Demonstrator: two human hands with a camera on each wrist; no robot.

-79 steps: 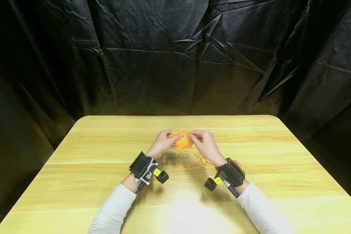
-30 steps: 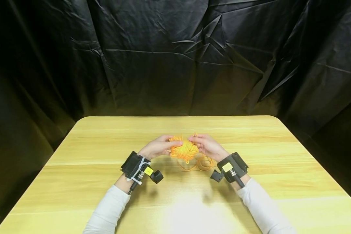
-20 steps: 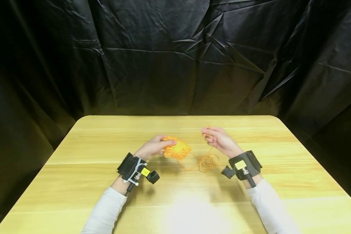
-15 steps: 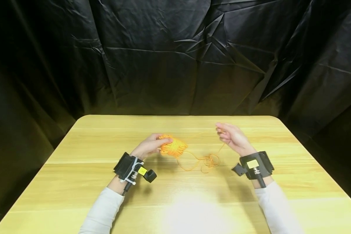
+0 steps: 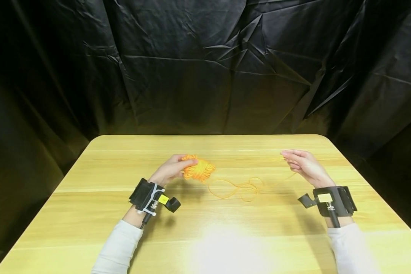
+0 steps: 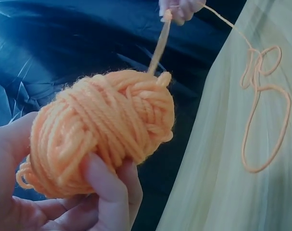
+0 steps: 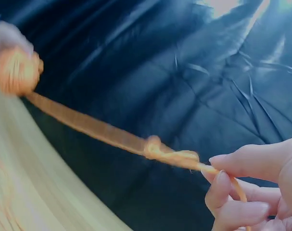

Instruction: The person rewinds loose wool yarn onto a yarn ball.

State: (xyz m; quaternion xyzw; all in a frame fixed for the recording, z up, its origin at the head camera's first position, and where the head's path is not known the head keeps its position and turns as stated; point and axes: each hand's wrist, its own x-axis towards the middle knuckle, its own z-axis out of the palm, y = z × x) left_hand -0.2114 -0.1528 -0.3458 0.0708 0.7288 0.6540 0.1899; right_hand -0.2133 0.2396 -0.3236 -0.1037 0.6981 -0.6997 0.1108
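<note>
An orange ball of yarn [image 5: 199, 170] is held above the table by my left hand [image 5: 168, 170]. In the left wrist view, thumb and fingers curl round the lower part of the ball [image 6: 102, 125]. Well to the right, my right hand [image 5: 306, 166] is raised and pinches a yarn strand between thumb and fingertips. A small bunched tangle [image 7: 172, 156] sits on that strand just beyond the right fingertips. From there the strand, blurred, stretches to the ball in the right wrist view. Loose yarn [image 5: 239, 187] lies in loops between the hands, one length rising to my right hand.
The light wooden table [image 5: 157, 236] spreads under both hands, with rounded far corners. A creased black curtain [image 5: 178, 95] hangs behind it. Each wrist wears a strapped camera, one on the left [image 5: 172, 204] and one on the right [image 5: 307, 200].
My right hand has left the ball and moved far right with the strand pinched. My left hand has shifted left with the ball. The yarn loops on the table have changed shape.
</note>
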